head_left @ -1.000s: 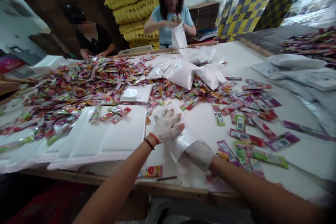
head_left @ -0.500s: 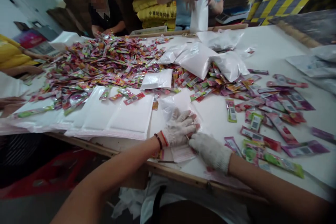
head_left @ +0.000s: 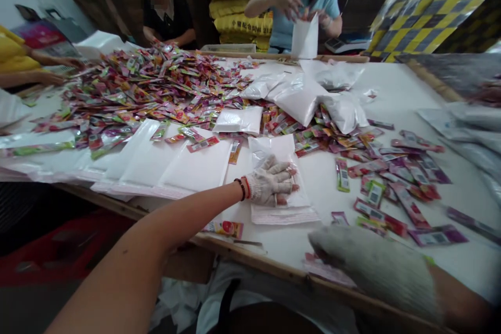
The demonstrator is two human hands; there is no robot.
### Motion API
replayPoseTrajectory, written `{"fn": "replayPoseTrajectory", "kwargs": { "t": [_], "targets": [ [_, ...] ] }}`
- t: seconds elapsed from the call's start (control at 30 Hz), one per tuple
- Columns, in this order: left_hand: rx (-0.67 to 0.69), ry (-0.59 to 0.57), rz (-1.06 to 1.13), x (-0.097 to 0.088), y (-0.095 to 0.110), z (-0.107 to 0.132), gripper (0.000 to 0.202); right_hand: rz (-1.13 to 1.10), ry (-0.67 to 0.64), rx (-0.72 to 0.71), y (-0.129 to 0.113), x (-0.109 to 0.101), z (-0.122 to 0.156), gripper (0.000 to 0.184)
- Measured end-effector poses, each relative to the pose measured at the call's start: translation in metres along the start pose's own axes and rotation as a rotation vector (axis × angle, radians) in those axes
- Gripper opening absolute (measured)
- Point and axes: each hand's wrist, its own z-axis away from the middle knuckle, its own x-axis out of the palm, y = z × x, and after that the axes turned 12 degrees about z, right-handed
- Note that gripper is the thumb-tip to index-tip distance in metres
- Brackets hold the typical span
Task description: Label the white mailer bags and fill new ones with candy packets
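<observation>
My left hand (head_left: 274,182), in a white knit glove with bare fingertips, lies flat with fingers spread on a white padded mailer bag (head_left: 274,145). It presses the bag against the table near its front edge. My right hand (head_left: 371,258), also gloved, is apart from the bag, over the front edge on the right. Motion smears it, and its fingers are hidden behind the back of the hand. Below its fingertips lies a pinkish strip (head_left: 329,270). A fruit-printed sachet (head_left: 225,228) rests left of the bag, near a thin dark stick (head_left: 248,242).
A large heap of colourful sachets (head_left: 144,86) covers the back left; more sachets (head_left: 410,188) lie scattered right. Filled white bags (head_left: 299,96) sit mid-table. Flat mailers (head_left: 188,169) overlap along the front left. Across the table, a person (head_left: 274,15) handles an upright white bag (head_left: 305,39). Other people work at left.
My right hand has left the bag and moved right and closer to me. My left hand stays on the bag, which now lies flatter and more in view.
</observation>
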Motion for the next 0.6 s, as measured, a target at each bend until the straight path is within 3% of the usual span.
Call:
{"fn": "replayPoseTrajectory", "kwargs": {
  "t": [0.1,0.27,0.33,0.47,0.6],
  "targets": [
    [-0.005,0.003,-0.022,-0.001,0.001,0.0,0.051,-0.024,-0.008,0.04,0.008,-0.001,-0.004,0.019],
    [-0.016,0.014,-0.047,0.001,0.005,0.002,0.049,0.136,0.063,0.014,0.002,0.025,-0.073,0.02],
    [-0.009,0.021,-0.048,0.003,0.005,0.003,0.05,0.141,0.098,0.017,-0.004,0.032,-0.084,0.018],
    [-0.023,0.04,-0.021,0.004,0.001,0.004,0.051,0.026,0.118,-0.014,-0.015,0.018,-0.049,0.016],
    [-0.003,0.017,-0.009,-0.001,0.002,0.0,0.052,-0.126,-0.158,-0.092,-0.008,-0.005,-0.011,0.021]
  ]
}}
